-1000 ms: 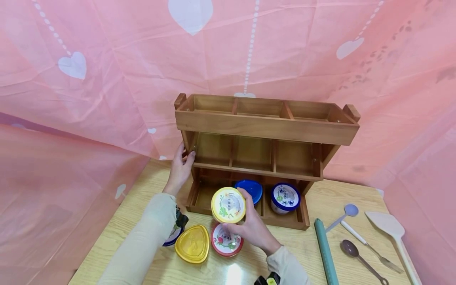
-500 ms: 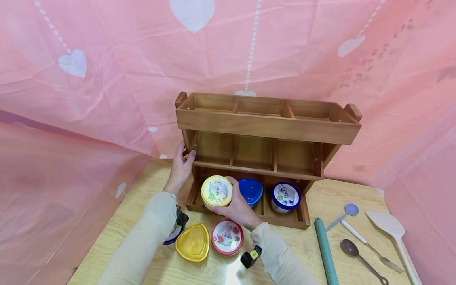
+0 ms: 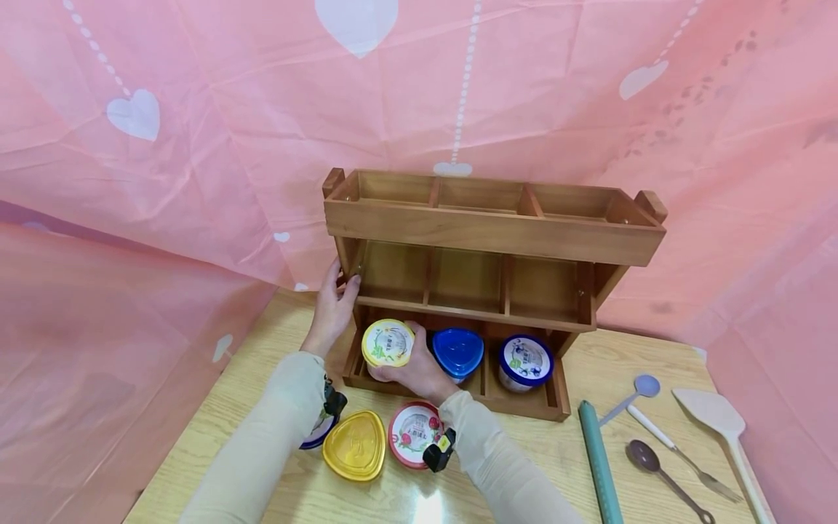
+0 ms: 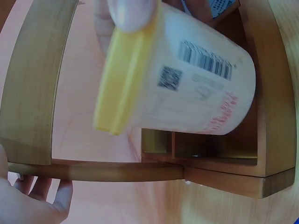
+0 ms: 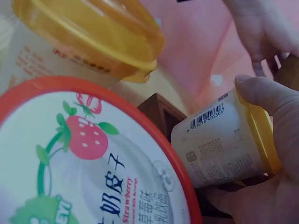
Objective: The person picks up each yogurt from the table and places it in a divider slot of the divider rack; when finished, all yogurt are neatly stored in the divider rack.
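Observation:
My right hand (image 3: 422, 372) grips a round white tub with a yellow lid (image 3: 385, 342) at the left compartment of the wooden rack's (image 3: 491, 229) bottom tier. In the right wrist view the thumb lies on the yellow lid's edge and the tub (image 5: 217, 144) is tilted, its barcode showing. My left hand (image 3: 332, 309) holds the rack's left side post; its fingers (image 4: 39, 186) curl round the wood in the left wrist view. Beside the right hand, a tub with a blue triangular lid (image 3: 458, 351) sits in the middle compartment. A dark-blue-lidded tub (image 3: 526, 360) occupies the right one.
In front of the rack stand a red-lidded strawberry tub (image 3: 409, 435) and a gold triangular-lidded tub (image 3: 356, 445). Another blue-rimmed tub (image 3: 316, 438) is partly hidden under the left wrist. At right lie a green rod (image 3: 599, 462), a spatula (image 3: 710, 415), spoons and a fork (image 3: 694, 466).
My right hand has carried the yellow-lidded tub leftward and back, from above the red-lidded tub to the bottom tier's left compartment. The left hand has kept its hold on the rack.

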`<action>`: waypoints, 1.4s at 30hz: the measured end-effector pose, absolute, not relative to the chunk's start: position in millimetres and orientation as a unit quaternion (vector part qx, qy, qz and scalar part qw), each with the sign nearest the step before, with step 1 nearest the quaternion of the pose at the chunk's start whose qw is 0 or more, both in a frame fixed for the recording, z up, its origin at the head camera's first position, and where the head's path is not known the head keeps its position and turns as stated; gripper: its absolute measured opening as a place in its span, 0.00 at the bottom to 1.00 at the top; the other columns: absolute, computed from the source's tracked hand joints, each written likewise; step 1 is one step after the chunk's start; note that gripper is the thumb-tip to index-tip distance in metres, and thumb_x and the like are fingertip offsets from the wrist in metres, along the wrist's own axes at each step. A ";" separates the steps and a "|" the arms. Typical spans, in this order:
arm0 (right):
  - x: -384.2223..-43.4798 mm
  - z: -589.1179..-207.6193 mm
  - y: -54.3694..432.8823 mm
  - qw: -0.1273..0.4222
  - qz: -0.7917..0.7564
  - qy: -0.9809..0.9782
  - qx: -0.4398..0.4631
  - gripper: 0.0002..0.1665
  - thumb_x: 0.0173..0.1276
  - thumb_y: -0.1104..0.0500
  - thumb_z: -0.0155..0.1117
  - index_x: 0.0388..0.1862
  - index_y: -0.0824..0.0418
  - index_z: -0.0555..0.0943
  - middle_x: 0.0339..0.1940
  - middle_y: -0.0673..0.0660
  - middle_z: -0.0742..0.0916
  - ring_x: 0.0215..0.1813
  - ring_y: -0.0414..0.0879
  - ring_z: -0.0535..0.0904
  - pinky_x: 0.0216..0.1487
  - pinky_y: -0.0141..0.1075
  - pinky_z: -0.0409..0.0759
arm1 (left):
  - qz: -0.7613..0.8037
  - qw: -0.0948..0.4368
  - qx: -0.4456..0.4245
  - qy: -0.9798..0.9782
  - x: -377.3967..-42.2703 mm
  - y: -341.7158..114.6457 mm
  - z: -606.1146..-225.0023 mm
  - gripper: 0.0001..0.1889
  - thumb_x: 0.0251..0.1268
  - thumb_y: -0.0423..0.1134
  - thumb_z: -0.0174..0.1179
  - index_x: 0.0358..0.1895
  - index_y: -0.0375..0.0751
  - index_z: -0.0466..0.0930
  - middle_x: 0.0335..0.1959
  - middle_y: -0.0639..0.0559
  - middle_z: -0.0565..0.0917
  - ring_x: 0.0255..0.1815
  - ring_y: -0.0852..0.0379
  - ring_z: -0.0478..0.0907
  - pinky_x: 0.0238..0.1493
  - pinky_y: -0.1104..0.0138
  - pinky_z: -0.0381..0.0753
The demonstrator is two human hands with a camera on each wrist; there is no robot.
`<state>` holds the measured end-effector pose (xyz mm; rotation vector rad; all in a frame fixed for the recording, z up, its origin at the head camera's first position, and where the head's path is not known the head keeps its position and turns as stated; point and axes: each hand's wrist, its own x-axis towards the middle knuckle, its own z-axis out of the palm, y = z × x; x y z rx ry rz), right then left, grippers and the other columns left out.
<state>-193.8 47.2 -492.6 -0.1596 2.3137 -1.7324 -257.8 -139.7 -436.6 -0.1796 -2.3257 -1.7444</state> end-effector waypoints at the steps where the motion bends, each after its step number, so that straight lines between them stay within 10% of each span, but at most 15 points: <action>1: -195.3 -493.2 46.1 0.127 -0.591 0.795 -0.049 0.62 0.50 0.53 0.81 0.74 0.52 0.49 0.66 0.62 0.71 0.65 0.57 0.69 0.72 0.52 0.66 | -0.594 0.113 -0.060 -0.794 -257.8 -140.0 -436.3 0.29 0.78 0.42 0.49 0.78 0.52 0.53 0.74 0.43 0.62 0.71 0.41 0.66 0.69 0.49 0.71; 33: -219.3 -524.3 30.6 0.120 -0.507 0.852 -0.055 0.64 0.50 0.57 0.81 0.75 0.60 0.47 0.69 0.68 0.68 0.69 0.61 0.68 0.74 0.53 0.64 | -0.608 0.105 -0.076 -0.784 -241.8 -134.0 -409.1 0.30 0.76 0.32 0.47 0.77 0.35 0.51 0.74 0.32 0.60 0.70 0.32 0.65 0.67 0.43 0.70; 42: -214.6 -523.3 29.9 0.113 -0.504 0.854 -0.060 0.66 0.49 0.58 0.81 0.76 0.59 0.46 0.69 0.69 0.68 0.69 0.62 0.67 0.74 0.54 0.64 | -0.602 0.125 -0.078 -0.785 -259.1 -139.9 -436.9 0.30 0.77 0.37 0.49 0.78 0.47 0.54 0.73 0.41 0.62 0.70 0.38 0.67 0.66 0.46 0.72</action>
